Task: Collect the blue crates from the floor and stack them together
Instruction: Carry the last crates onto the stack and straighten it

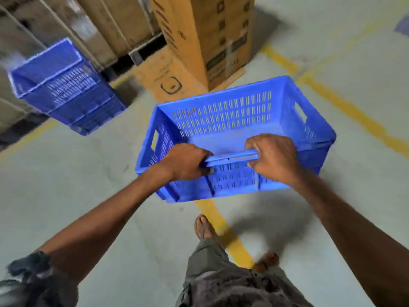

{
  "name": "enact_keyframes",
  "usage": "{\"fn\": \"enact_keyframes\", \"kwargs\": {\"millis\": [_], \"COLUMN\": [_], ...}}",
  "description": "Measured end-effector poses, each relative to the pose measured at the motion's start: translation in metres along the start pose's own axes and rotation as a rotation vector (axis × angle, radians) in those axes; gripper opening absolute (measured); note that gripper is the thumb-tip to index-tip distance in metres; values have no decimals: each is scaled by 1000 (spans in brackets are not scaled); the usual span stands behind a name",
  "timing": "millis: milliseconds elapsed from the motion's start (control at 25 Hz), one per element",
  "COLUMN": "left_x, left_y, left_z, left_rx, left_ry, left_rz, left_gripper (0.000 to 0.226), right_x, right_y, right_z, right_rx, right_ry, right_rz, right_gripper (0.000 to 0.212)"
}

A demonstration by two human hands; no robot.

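Centre of frame: empty blue crate (239,138) carried clear of the grey floor (66,185), shadow below it. Both hands on the near long rim: left hand (186,161) and right hand (273,157) each curled tight over the rim, fingers wrapped inside, thumbs on the outer wall. Crate tilts slightly, far wall higher in the frame.

Upper left of frame: stack of blue crates (66,87) on the floor beside the shelving (66,23). Motion blur there; looks like several nested, count uncertain.

Top centre: tall cardboard boxes (205,36), not part of the job. Yellow floor line (230,231) runs under the carried crate, between the feet.

Progress, judged: stack already begun; this crate is collected but not yet placed. Left to do: carry it to the upper-left stack, set it on top. No other loose crates in view; any outside the frame cannot be ruled out.
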State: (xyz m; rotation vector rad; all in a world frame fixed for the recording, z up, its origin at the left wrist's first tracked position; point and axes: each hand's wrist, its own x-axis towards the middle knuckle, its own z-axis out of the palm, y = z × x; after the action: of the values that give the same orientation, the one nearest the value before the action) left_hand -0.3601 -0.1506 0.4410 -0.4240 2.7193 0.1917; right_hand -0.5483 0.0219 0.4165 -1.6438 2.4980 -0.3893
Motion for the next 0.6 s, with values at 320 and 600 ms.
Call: {"fn": "enact_keyframes", "kwargs": {"millis": [320,600], "left_x": [-84,-70], "left_y": [-152,-249], "left_z": [-77,-97], "left_rx": [-102,112], "left_ry": [284,509], "left_rz": [-191,-479], "left_gripper": [28,21], "right_x": [163,283], "right_y": [-161,-229], "right_z": [-41,-14], "right_rx": [80,-99], "right_ry": [201,332], "right_rz": [-290,-453], "right_gripper": [35,41]}}
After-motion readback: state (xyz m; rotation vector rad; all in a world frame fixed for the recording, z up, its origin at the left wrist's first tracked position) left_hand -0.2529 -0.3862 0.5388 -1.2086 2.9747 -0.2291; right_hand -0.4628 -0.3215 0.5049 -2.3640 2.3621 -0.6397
